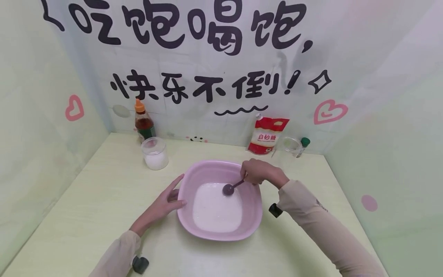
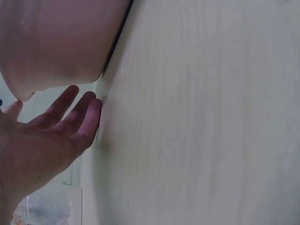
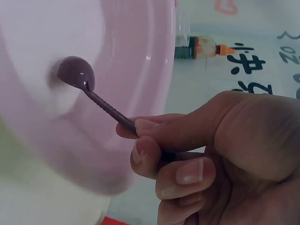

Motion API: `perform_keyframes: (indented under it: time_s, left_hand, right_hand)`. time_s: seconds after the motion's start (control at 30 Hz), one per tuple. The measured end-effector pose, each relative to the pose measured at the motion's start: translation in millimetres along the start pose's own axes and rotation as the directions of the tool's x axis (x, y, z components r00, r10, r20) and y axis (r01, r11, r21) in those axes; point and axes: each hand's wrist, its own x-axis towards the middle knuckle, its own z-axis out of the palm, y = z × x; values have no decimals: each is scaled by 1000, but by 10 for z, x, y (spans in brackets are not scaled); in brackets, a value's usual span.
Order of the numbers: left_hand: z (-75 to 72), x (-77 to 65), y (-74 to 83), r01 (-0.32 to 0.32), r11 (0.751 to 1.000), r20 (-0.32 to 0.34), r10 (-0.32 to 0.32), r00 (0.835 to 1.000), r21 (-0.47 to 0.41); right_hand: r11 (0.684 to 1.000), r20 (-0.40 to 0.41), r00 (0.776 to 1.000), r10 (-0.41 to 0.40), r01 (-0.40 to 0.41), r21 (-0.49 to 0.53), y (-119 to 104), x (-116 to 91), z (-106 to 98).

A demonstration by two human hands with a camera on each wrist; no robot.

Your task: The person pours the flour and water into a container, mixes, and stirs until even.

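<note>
A pink plastic basin (image 1: pixel 187 227) stands on the table with white liquid (image 1: pixel 216 215) in its bottom. My right hand (image 1: pixel 257 171) pinches the handle of a dark brown measuring spoon (image 1: pixel 228 189) between thumb and fingers. In the right wrist view the spoon's round bowl (image 3: pixel 77 72) is over the white liquid; whether it touches is hard to tell. My left hand (image 1: pixel 167 202) is at the basin's left side, thumb at the rim. In the left wrist view its fingers (image 2: pixel 70 117) extend fairly straight beside the basin's outer wall (image 2: pixel 61 42).
Behind the basin to the left stand a clear jar (image 1: pixel 155 157) of white powder or grains and an orange-capped sauce bottle (image 1: pixel 143 125). At the back right are a red-and-white sugar pouch (image 1: pixel 265 136), a clear container (image 1: pixel 290 148) and a green-capped bottle (image 1: pixel 304 144). Printed sheets enclose the table.
</note>
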Motion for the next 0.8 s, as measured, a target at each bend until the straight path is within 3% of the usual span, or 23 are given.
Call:
perform_keyframes:
  time_s: [0.2, 0.37, 0.5, 0.67, 0.8]
  left_hand:
    - [-3, 8, -1, 2, 1000, -9, -2, 1000, 9]
    - [6, 5, -19, -6, 1000, -12, 6, 1000, 8]
    - [18, -2, -30, -10, 1000, -4, 10, 1000, 15]
    - [6, 2, -24, -19, 1000, 5, 19, 1000, 11]
    - [-16, 10, -25, -25, 1000, 13, 25, 1000, -4]
  right_hand:
    - [990, 5, 990, -137, 138, -28, -242, 125, 116]
    - [950, 6, 954, -298, 297, -100, -453, 150, 284]
    - [928, 89, 932, -351, 359, -100, -548, 41, 383]
    - [957, 155, 953, -261, 277, -90, -427, -150, 351]
    - [990, 154, 983, -104, 117, -79, -226, -238, 234]
